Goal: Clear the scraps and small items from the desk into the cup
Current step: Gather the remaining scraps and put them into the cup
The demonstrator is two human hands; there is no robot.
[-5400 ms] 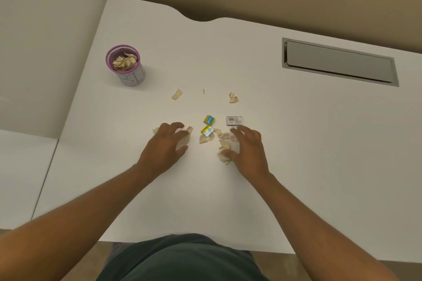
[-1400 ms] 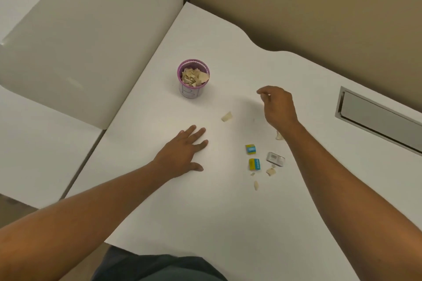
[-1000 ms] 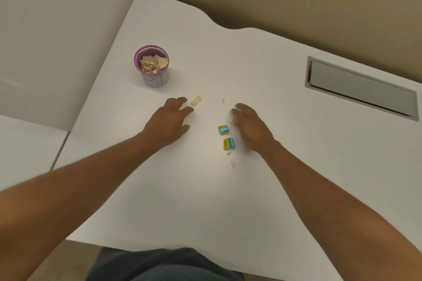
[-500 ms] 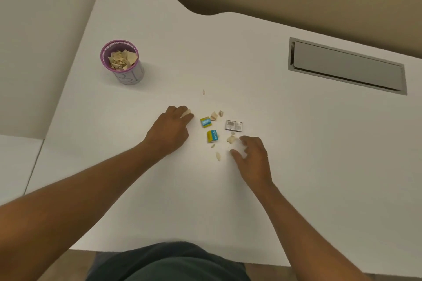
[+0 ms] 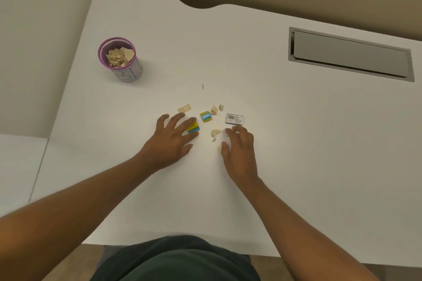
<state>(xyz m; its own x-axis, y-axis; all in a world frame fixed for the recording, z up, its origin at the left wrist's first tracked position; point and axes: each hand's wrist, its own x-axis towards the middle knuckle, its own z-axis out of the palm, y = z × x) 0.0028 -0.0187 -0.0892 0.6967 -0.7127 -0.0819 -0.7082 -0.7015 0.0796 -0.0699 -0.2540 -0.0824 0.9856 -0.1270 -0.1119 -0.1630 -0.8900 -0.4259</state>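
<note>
In the upper left of the frame stands the purple-rimmed cup point(image 5: 120, 60), upright on the white surface point(image 5: 285, 132) and already well filled with pale paper scraps. Moving right to centre frame, the left hand point(image 5: 170, 141) lies palm down, fingers spread and open, fingertips resting on a yellow-and-blue packet point(image 5: 193, 127); touching it, yes, but not closed round it. Just above that hand lies a torn scrap point(image 5: 184, 108), and beside it a second yellow-and-blue packet point(image 5: 206, 116) with two small scraps point(image 5: 214, 110) at its upper right edge. A lone sliver point(image 5: 202, 86) sits apart, higher up.

On to the right hand point(image 5: 239, 147): fingers curled loosely over the litter, thumb against a scrap point(image 5: 219, 149), another scrap point(image 5: 215, 132) just off the fingertips. Whether it has anything pinched underneath, I cannot tell. Just above it lies a small grey box with a barcode point(image 5: 234, 119).

Handling, by my reckoning: the scraps are featherlight and limp, flat to the surface, so better raked into a pile and scooped than pinched singly. The packets and box look stiffer, and could be pinched by opposite edges. Far right, a grey cable hatch point(image 5: 349, 55) is set in the surface, well clear.
</note>
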